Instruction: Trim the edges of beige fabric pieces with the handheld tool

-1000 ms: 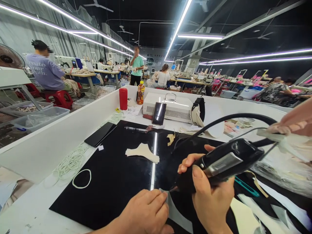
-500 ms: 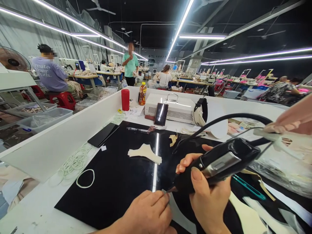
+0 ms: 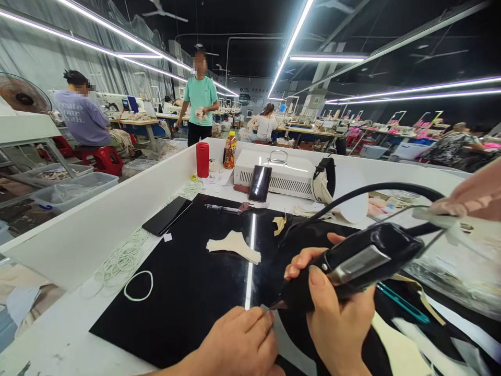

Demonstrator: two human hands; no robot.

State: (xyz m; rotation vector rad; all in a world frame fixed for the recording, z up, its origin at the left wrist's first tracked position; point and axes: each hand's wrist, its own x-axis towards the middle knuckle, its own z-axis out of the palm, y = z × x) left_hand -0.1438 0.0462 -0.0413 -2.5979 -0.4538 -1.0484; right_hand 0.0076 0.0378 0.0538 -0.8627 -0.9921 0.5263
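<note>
In the head view, my right hand [image 3: 340,318] is wrapped round a black corded hand tool [image 3: 358,258] with a metal plate on its side. The tool tilts down to the left, its narrow tip close to my left fingertips. My left hand [image 3: 242,337] is closed, thumb and fingers pinching the upper end of a translucent grey sheet piece [image 3: 293,344]. Both hands are low over a glossy black board [image 3: 188,308]. A small stack of cream cut pieces [image 3: 234,247] lies on the board beyond my left hand.
A pale elastic loop [image 3: 138,285] and a pen [image 3: 223,209] lie on the board. Behind stand a phone [image 3: 260,184], a white metal box [image 3: 289,177], a red cup [image 3: 202,160] and a bottle [image 3: 230,150]. A teal tool [image 3: 403,303] lies right; the black cord [image 3: 371,186] arches overhead.
The person in the green shirt has come nearer and lowered a raised hand. My two hands, the tool and the sheet piece stay almost in place; the view shifts slightly.
</note>
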